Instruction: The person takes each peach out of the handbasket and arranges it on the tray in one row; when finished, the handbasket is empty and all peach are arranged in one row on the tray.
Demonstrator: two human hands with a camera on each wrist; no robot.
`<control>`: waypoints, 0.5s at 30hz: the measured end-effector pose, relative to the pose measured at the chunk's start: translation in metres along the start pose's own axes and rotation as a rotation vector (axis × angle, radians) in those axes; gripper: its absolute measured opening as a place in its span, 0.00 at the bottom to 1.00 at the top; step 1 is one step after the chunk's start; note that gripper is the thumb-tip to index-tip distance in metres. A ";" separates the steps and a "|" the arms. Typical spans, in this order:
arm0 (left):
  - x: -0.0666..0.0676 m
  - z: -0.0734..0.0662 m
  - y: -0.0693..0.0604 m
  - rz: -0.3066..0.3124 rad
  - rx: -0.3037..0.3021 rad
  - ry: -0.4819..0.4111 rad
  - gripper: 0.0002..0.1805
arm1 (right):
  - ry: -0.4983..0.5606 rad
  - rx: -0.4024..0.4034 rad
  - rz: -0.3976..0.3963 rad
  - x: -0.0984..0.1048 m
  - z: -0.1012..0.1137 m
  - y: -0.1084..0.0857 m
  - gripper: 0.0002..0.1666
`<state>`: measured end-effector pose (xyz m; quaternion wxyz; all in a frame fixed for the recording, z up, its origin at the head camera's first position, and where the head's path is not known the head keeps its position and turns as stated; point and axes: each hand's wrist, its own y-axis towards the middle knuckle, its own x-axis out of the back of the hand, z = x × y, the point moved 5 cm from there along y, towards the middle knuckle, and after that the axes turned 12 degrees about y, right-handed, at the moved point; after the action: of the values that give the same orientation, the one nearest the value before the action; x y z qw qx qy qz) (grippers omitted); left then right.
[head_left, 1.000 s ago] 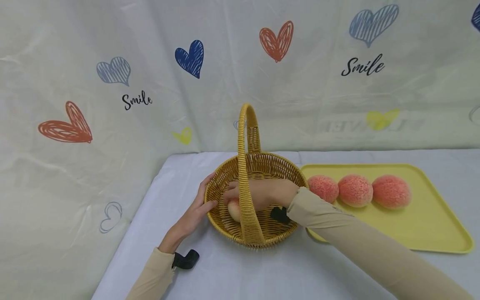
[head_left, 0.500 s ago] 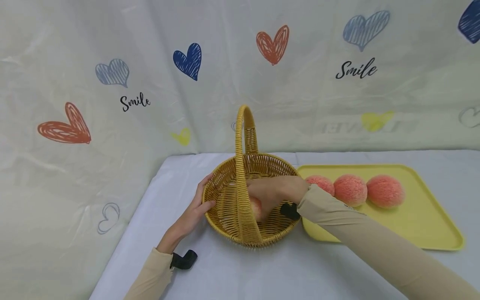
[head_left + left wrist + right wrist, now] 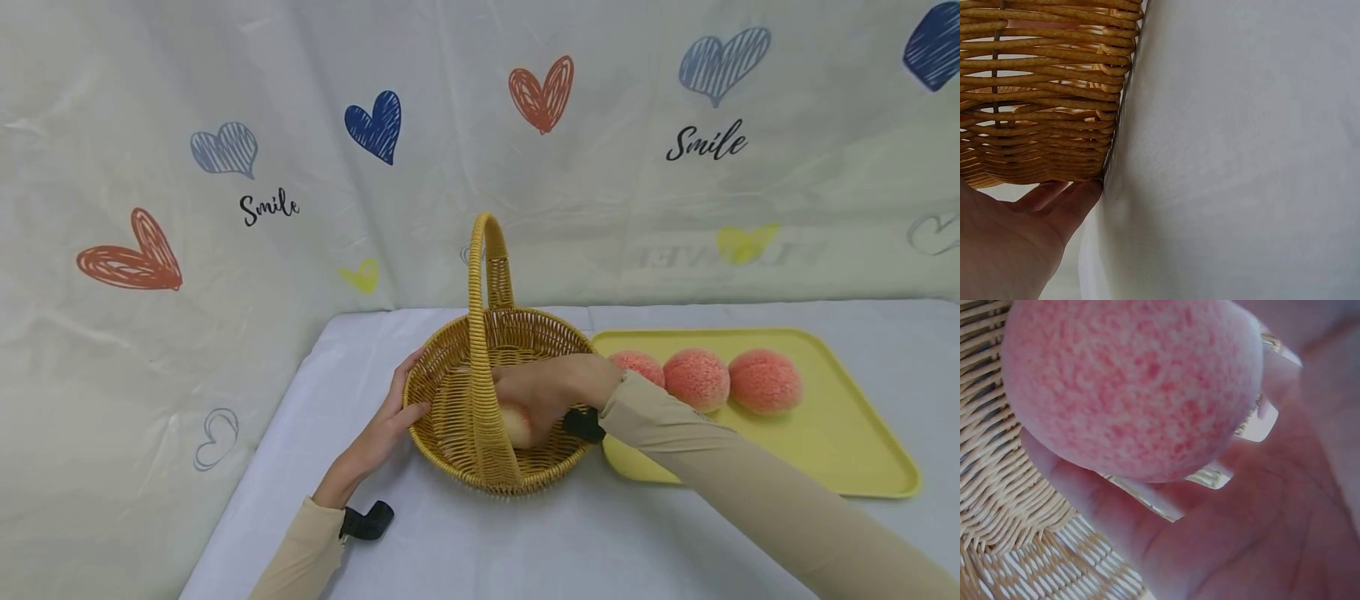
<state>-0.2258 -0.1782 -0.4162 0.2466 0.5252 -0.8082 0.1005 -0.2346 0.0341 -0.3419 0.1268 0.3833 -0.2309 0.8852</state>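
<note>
A round wicker basket (image 3: 447, 398) with a tall arched handle (image 3: 480, 333) stands on the white-covered table. My left hand (image 3: 381, 440) holds its left rim, thumb over the edge and fingers along the outer wall; the left wrist view shows those fingertips low against the weave. Inside the basket, right of the handle's near end, my right hand (image 3: 551, 390) grips a peach (image 3: 516, 425). Up close in the right wrist view, that peach is pale with pink speckles, and fingers curve beneath it. The handle and the hand hide part of it in the head view.
Right of the basket lies a yellow tray (image 3: 817, 458). A row of three pink peaches, left (image 3: 636, 365), middle (image 3: 697, 380) and right (image 3: 765, 382), sits on it; my right forearm (image 3: 720, 458) passes over its near-left corner. Behind hangs a white curtain with printed hearts.
My right hand has moved right inside the basket with the peach, then stayed near there while the peach's paler side came into view. The left hand keeps its hold on the rim.
</note>
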 end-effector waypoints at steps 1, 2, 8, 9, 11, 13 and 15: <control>0.000 0.000 0.000 -0.001 -0.002 -0.003 0.43 | -0.006 0.010 -0.011 0.001 0.000 -0.003 0.40; 0.001 0.000 -0.001 -0.003 -0.002 -0.004 0.43 | -0.005 0.015 -0.021 0.003 0.001 -0.005 0.42; 0.002 0.001 -0.003 -0.006 -0.003 -0.021 0.43 | 0.048 0.031 -0.141 0.018 0.003 -0.031 0.37; 0.002 0.001 -0.003 -0.005 -0.004 -0.023 0.43 | 0.072 0.050 -0.166 0.021 0.004 -0.037 0.35; 0.001 0.001 -0.002 -0.004 -0.006 -0.026 0.43 | 0.122 0.098 -0.221 0.027 0.004 -0.051 0.33; 0.000 0.000 -0.001 0.000 -0.010 -0.026 0.43 | 0.178 0.148 -0.275 0.035 0.002 -0.068 0.34; 0.000 0.001 0.000 0.002 -0.009 -0.021 0.42 | 0.236 0.195 -0.325 0.043 -0.001 -0.086 0.34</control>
<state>-0.2259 -0.1782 -0.4168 0.2405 0.5242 -0.8118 0.0916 -0.2290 0.1110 -0.2841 0.2565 0.3196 -0.0628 0.9100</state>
